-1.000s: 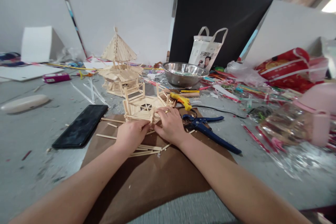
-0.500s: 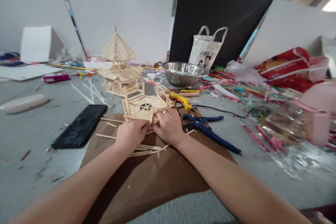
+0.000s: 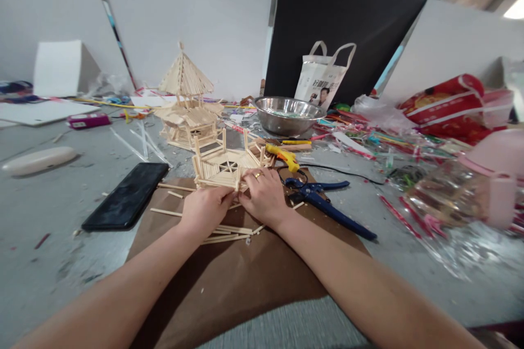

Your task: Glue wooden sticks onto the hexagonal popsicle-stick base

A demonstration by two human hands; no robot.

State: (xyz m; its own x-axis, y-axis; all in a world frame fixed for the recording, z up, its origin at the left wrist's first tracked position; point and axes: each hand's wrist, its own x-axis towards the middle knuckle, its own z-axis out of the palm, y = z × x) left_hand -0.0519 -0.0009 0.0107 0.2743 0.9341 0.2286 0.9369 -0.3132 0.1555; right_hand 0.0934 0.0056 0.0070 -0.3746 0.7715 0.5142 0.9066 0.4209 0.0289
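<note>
A many-sided frame of thin wooden sticks (image 3: 213, 179), with short upright posts at its corners, rests at the far edge of a brown sheet (image 3: 229, 289). My left hand (image 3: 206, 210) is closed at its near side, thumb and fingertips pressed together at a corner post. From the other side of that post, my right hand (image 3: 267, 194), wearing a ring, grips the same near corner. The fingertips partly hide what lies between them. Loose wooden sticks (image 3: 234, 230) lie just below my hands. Behind the frame stands a stick pagoda (image 3: 186, 76) with a pointed roof.
Right of my hands lie a blue-handled cutter (image 3: 327, 208) and a yellow glue gun (image 3: 285, 156) with a black cord. A black phone (image 3: 126, 196) lies left. Farther back are a steel bowl (image 3: 289, 120) and white bag (image 3: 321, 79); a pink-lidded bottle (image 3: 462, 191) is at right.
Both hands stay at the same corner of the stick frame, with no clear finger movement. The whole view has shifted very slightly.
</note>
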